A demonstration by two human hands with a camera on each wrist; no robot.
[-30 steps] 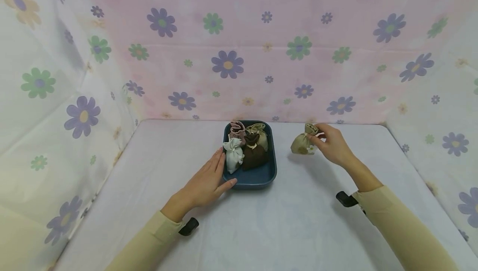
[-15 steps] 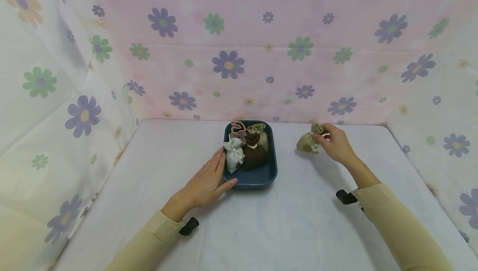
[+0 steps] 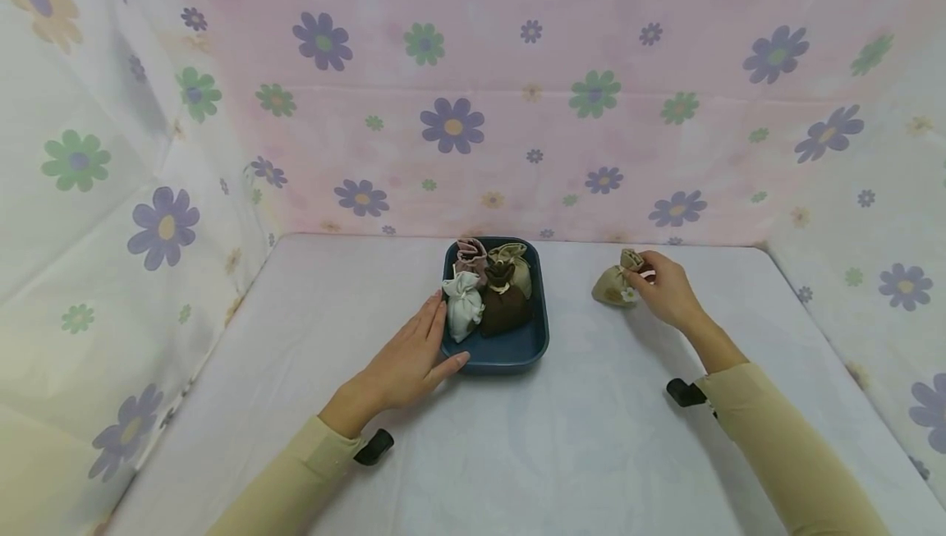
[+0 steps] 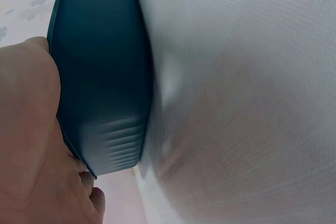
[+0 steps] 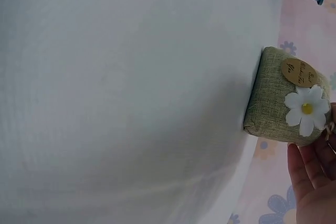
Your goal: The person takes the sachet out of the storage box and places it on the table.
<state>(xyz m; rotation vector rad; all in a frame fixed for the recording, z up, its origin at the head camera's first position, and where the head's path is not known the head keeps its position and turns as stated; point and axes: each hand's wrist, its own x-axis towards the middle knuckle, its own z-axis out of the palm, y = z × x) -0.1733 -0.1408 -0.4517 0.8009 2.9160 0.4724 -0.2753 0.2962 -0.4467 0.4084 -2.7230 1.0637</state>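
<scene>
My right hand (image 3: 667, 290) pinches the gathered neck of a sage-green drawstring pouch (image 3: 610, 287) between thumb and fingers, with the pouch out at about 3 o'clock from the dark blue tray (image 3: 510, 351) and well apart from it. Seen from my right wrist, the base of this pouch appears to meet the white bench (image 3: 562, 437), and its front carries a white cloth daisy (image 5: 306, 109) with a yellow middle, plus an oval tan tag (image 5: 299, 72) whose lettering lies too sideways for me to read. My left hand (image 3: 402, 362) has its fingers extended and touches the tray at about 8 o'clock, the fingers laid along the outer wall and the thumb spread away from them towards the near corner; it is not wrapped round anything. Inside the tray sit four more tied pouches: a white pouch (image 3: 464, 310) at 9 o'clock, a dusty-pink pouch (image 3: 470, 258) at 11, an olive-green pouch (image 3: 521, 277) at 1, and a dark brown pouch (image 3: 506, 310) near the middle, touching the white one. A flower-printed curtain (image 3: 502, 171) hangs at 12 o'clock beyond the bench.
</scene>
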